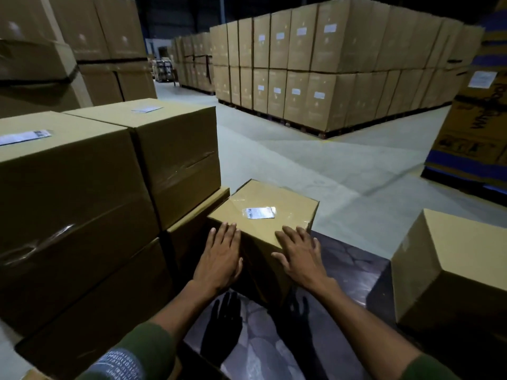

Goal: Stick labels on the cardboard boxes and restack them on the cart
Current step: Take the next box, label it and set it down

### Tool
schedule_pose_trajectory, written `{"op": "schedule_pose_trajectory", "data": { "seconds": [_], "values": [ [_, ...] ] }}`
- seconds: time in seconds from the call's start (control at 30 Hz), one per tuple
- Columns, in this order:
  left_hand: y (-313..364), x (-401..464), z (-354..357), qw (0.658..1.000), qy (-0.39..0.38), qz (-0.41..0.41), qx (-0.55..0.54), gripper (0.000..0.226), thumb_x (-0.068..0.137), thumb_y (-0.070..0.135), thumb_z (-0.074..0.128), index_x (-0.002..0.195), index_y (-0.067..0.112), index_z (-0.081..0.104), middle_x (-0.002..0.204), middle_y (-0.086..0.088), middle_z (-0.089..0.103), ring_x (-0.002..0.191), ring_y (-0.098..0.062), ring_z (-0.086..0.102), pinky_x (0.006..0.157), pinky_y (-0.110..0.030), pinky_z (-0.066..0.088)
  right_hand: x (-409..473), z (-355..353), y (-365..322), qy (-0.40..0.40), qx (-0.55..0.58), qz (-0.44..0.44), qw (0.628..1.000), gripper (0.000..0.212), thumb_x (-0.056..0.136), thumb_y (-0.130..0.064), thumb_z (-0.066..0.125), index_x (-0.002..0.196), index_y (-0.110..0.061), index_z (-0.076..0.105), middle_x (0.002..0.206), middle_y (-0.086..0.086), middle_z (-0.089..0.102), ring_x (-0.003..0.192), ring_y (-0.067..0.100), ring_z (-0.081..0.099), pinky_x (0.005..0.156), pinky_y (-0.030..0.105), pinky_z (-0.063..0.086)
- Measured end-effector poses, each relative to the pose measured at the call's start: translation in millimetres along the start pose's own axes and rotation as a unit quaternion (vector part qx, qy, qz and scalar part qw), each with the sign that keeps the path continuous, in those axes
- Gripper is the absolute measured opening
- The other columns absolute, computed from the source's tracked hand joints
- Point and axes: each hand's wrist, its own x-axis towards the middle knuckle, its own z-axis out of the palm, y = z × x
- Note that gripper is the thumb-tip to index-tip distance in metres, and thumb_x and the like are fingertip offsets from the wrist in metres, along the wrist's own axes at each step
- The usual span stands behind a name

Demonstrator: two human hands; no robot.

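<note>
Cardboard, plain brown and taped along its top seam, is what both my palms meet: the small box (270, 215) sits straight ahead of me on the dark, glossy cart deck (348, 267), its near top edge just under my fingertips. My left hand (219, 259) lies flat and open on the near-left face, fingers spread and reaching over the top edge; my right hand (299, 259) is likewise open, pressed on the near-right corner with the thumb out to the side. Neither hand grips anything, they only rest or push. A white label (260, 212) is already stuck on the box's top, beyond my fingers and about midway between the two hands. The box's long axis seems to run away from me and a little to the right, so I face one of its short ends. Both hands are about equally near, one on each side of the near corner. To my left the taller stack of boxes (109, 187) stands close, and the small box's far-left edge looks to be touching or nearly touching the lower box there; I cannot tell which. I judge the next move is a push forward and leftward to seat it snugly against that stack. An unlabelled-looking box (450, 270) waits well apart on my right.
</note>
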Motion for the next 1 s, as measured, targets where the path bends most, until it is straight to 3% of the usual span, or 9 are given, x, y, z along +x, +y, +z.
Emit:
{"op": "schedule_pose_trajectory", "data": {
  "seconds": [0.2, 0.33, 0.67, 0.8, 0.9, 1.0],
  "values": [
    [-5.6, 20.3, 16.0, 1.0, -0.024, 0.0, -0.018, 0.08, 0.095, 0.044, 0.048, 0.154, 0.005, 0.012, 0.163, -0.017, 0.006, 0.15, -0.035, -0.005, 0.12, -0.052, 0.002, -20.7, -8.4, 54.1, -0.004, 0.025, 0.024, 0.999, 0.055, 0.096, -0.036, 0.055, 0.147, -0.029, 0.037, 0.158, -0.006, 0.029, 0.145, 0.029, 0.017, 0.111, 0.058, 0.033],
    [5.1, 28.4, 26.0, 0.997, -0.044, -0.012, -0.067, 0.085, 0.096, 0.046, 0.049, 0.154, 0.005, 0.001, 0.163, -0.017, -0.003, 0.148, -0.038, -0.013, 0.121, -0.047, 0.007, -21.7, -17.0, 67.2, -0.026, 0.077, 0.038, 0.996, 0.06, 0.092, -0.037, 0.063, 0.146, -0.026, 0.04, 0.158, -0.004, 0.029, 0.148, 0.028, 0.013, 0.119, 0.052, 0.02],
    [38.6, 4.5, 10.4, 0.988, -0.044, -0.037, -0.143, 0.079, 0.097, 0.037, 0.053, 0.154, 0.004, 0.009, 0.164, -0.013, 0.003, 0.15, -0.032, -0.006, 0.12, -0.045, 0.022, -58.1, -19.9, 74.5, 0.078, 0.148, 0.026, 0.986, 0.039, 0.089, -0.024, 0.071, 0.126, -0.019, 0.063, 0.14, 0.004, 0.055, 0.133, 0.024, 0.043, 0.11, 0.048, 0.037],
    [73.3, -13.0, 1.3, 0.985, -0.057, -0.039, -0.155, 0.078, 0.096, 0.038, 0.054, 0.154, 0.004, 0.013, 0.164, -0.013, 0.005, 0.15, -0.031, -0.004, 0.117, -0.049, 0.028, -98.8, -34.7, 85.5, 0.085, 0.142, 0.044, 0.985, 0.037, 0.087, -0.018, 0.073, 0.123, -0.018, 0.065, 0.138, 0.003, 0.056, 0.132, 0.023, 0.043, 0.108, 0.038, 0.036],
    [99.9, -33.0, -7.9, 0.984, -0.061, -0.027, -0.167, 0.076, 0.098, 0.037, 0.053, 0.154, 0.005, 0.012, 0.164, -0.011, 0.004, 0.15, -0.029, -0.005, 0.116, -0.047, 0.03, -137.8, -44.9, 92.1, 0.094, 0.136, 0.051, 0.985, 0.038, 0.087, -0.018, 0.073, 0.124, -0.019, 0.065, 0.139, 0.002, 0.055, 0.133, 0.021, 0.041, 0.107, 0.047, 0.041],
    [122.7, -54.9, -16.7, 0.985, -0.043, -0.007, -0.168, 0.074, 0.099, 0.036, 0.051, 0.153, 0.003, 0.014, 0.164, -0.013, 0.006, 0.151, -0.028, -0.005, 0.119, -0.038, 0.018, -175.7, -54.4, 97.0, 0.106, 0.123, 0.051, 0.985, 0.038, 0.087, -0.02, 0.072, 0.124, -0.019, 0.065, 0.139, 0.001, 0.055, 0.133, 0.02, 0.04, 0.104, 0.049, 0.044]
  ]
}}
